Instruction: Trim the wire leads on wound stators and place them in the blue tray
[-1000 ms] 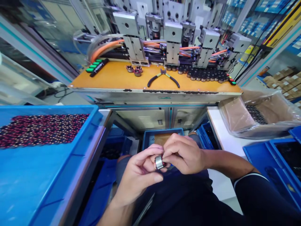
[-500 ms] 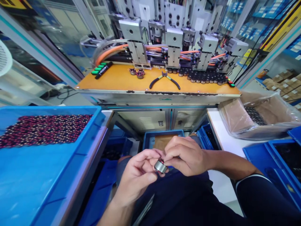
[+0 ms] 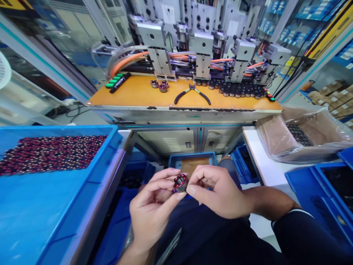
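Observation:
A small motor stator, a metal ring with black insulation and red windings, is held between the thumb and fingertips of my left hand. Its open end faces up toward me. My right hand is closed in a pinch at the right side of the stator, thumb and fingertips against its edge. Whatever lies between those fingertips is hidden. Both hands are above my lap, over a blue tray with brown cardboard in it.
Rows of red-wound stators fill part of a blue bin at left. On the orange bench ahead lie pliers, a few stators, a black marker and dark cylindrical parts beneath machine fixtures. A plastic-lined carton stands right.
The stator has been turned so that its open end with red windings shows instead of its metal side. Both hands shifted slightly left, and the right fingertips moved from its top to its right edge.

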Motion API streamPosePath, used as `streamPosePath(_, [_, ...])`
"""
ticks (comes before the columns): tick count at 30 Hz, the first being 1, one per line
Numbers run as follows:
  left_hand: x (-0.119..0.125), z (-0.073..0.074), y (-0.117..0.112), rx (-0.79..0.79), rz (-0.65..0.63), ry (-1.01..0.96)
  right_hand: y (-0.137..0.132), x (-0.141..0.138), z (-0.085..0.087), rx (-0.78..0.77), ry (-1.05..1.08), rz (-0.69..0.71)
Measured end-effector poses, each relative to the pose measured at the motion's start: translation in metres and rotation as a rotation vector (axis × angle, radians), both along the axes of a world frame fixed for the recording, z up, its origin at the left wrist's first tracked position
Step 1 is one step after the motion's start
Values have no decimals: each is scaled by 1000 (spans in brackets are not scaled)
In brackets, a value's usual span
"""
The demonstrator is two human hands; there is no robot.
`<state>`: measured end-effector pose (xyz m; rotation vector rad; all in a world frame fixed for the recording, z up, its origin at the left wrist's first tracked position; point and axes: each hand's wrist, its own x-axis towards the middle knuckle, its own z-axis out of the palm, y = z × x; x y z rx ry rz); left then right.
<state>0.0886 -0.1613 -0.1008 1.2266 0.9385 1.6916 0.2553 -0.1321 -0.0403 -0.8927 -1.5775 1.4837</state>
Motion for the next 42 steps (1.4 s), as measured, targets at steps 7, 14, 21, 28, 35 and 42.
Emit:
streamPosePath(7, [-4,-2,4,36,-22,-36,16,1,-7,-468,125,111])
streamPosePath(14, [-3,-5,10,27,-108,-121,16,-9,-34,-434,330,229])
streamPosePath(21, [7,-18,28,-271,148,-186,28,-4,-41,457,129,-96])
streamPosePath(28, [-3,-7,-5,87,298,555,51,19,-54,1478,-341,-211])
streamPosePath(35, [1,13,3,118,169,636,41,17,-48,1447,-273,-200])
streamPosePath(42, [-3,15,1,137,92,628,30,12,-28,859,11,-104])
